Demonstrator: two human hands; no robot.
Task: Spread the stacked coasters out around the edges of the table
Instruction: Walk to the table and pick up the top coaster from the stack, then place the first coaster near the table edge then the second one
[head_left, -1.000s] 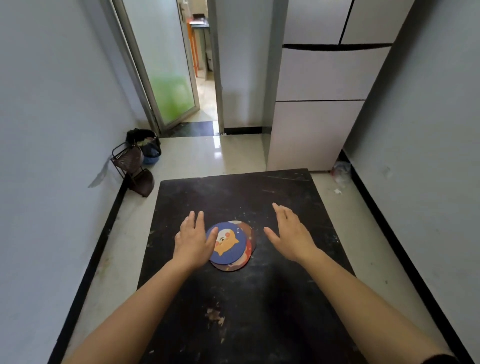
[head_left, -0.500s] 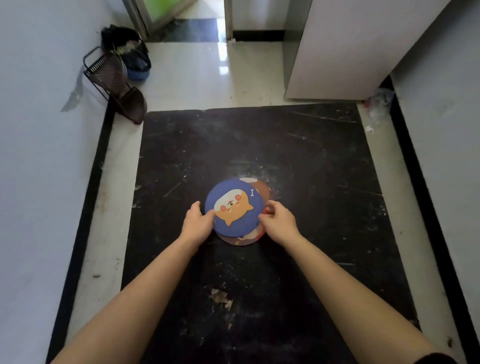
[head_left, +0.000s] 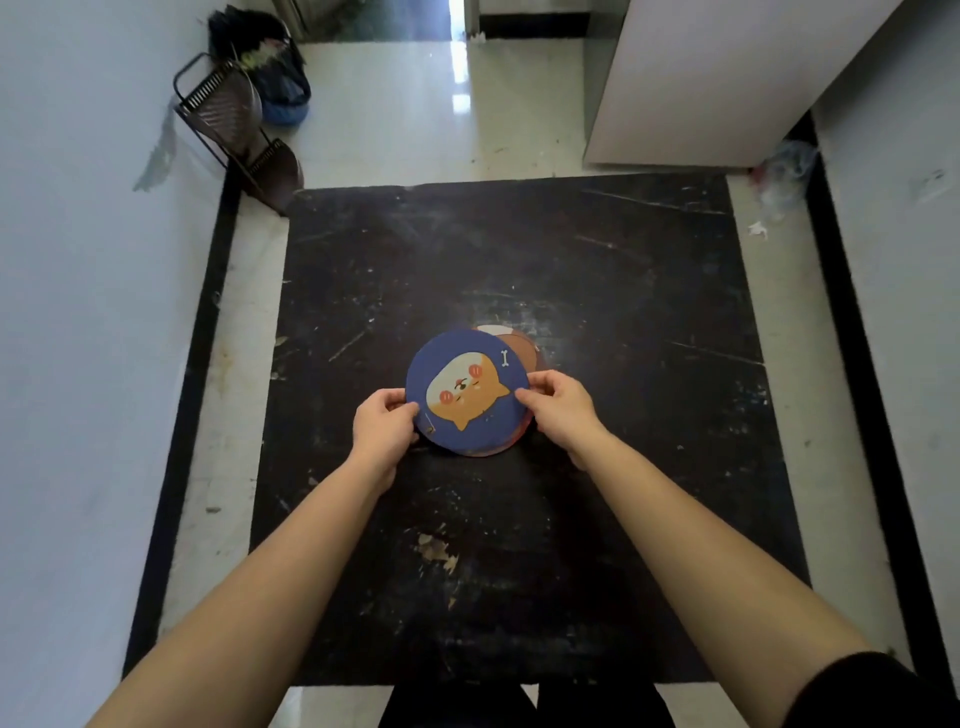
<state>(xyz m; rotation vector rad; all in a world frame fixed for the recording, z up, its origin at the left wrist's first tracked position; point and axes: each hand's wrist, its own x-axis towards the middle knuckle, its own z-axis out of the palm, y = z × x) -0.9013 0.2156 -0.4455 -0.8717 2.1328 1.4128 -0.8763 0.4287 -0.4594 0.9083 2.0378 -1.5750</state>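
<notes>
A small stack of round coasters sits near the middle of the black square table (head_left: 519, 249). The top coaster (head_left: 467, 389) is dark blue with an orange cartoon dog face. Brown and reddish coasters (head_left: 518, 349) peek out beneath it on the right and far side. My left hand (head_left: 383, 423) pinches the blue coaster's left edge. My right hand (head_left: 558, 408) pinches its right edge, thumb on top. The blue coaster looks slightly lifted and shifted left of the ones below.
A tall white cabinet (head_left: 717, 83) stands just beyond the table's far right corner. A dark wire rack (head_left: 234, 124) and a dark bag (head_left: 270, 67) lean at the left wall past the far left corner. Walls run close along both sides.
Both hands went from hovering open beside the stack to gripping the blue coaster's edges. The camera tilted down and closer over the table.
</notes>
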